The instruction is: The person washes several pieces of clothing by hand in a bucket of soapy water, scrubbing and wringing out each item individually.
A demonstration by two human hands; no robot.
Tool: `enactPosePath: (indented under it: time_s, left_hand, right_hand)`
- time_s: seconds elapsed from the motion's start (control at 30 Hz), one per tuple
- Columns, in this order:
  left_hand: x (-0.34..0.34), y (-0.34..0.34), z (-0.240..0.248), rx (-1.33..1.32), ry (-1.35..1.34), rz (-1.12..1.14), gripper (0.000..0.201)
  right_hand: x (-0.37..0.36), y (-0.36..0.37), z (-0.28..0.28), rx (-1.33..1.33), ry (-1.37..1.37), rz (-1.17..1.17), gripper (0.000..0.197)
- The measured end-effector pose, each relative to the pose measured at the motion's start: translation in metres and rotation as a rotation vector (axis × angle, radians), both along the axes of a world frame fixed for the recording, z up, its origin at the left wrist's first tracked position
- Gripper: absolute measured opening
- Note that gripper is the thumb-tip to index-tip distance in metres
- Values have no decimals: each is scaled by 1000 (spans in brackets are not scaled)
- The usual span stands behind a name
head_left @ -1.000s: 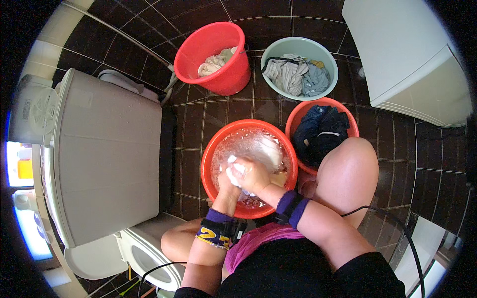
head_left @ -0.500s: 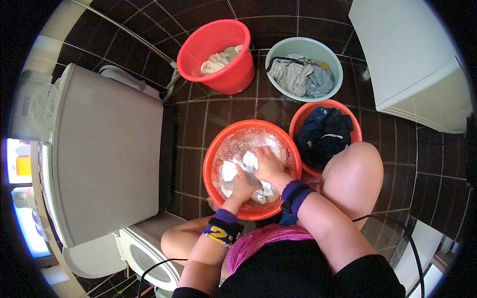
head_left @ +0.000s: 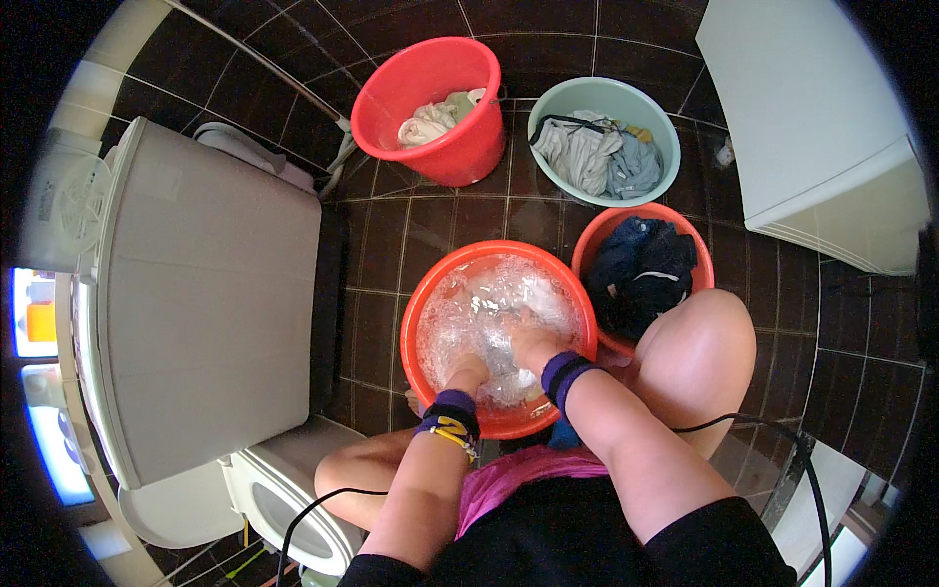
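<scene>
An orange-red basin [head_left: 414, 367] of foamy, churning water stands between my legs. White cloth [head_left: 541, 295] shows through the water at its right side, and its outline is lost in the foam. My left hand [head_left: 469, 371] reaches down into the water near the basin's front left. To its right and slightly farther in, my right hand [head_left: 531, 342] is sunk past the knuckles. Bubbles and splashing hide the fingers of both hands, so what they hold cannot be made out. A purple and black wristband circles each wrist.
Dark clothes [head_left: 641, 274] fill an orange-red tub touching the basin's right. Behind stand a pale green tub [head_left: 667, 166] of grey and blue clothes and a red bucket [head_left: 469, 147] with light cloth. A grey-topped appliance [head_left: 215, 303] and a toilet [head_left: 293, 509] are on my left.
Both hands have gone deeper into the basin. The white cloth that stuck out between them is now mostly under water, and the surface is splashing more.
</scene>
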State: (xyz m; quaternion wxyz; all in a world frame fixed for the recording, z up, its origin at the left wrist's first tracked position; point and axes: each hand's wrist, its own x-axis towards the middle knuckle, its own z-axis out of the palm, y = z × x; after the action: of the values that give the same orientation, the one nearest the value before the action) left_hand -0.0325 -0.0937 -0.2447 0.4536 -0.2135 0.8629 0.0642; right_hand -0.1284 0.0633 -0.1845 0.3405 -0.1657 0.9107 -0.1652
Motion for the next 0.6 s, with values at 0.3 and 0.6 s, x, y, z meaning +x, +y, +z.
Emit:
enactPosePath:
  time_s: [0.3,0.6]
  left_hand:
    - [5,-6,2,157,315,154,63]
    - [-33,36,73,1085,624,1609,47]
  right_hand:
    - [10,-1,27,-146,-86,62,47]
    - [-13,7,63,-653,-116,-393,41]
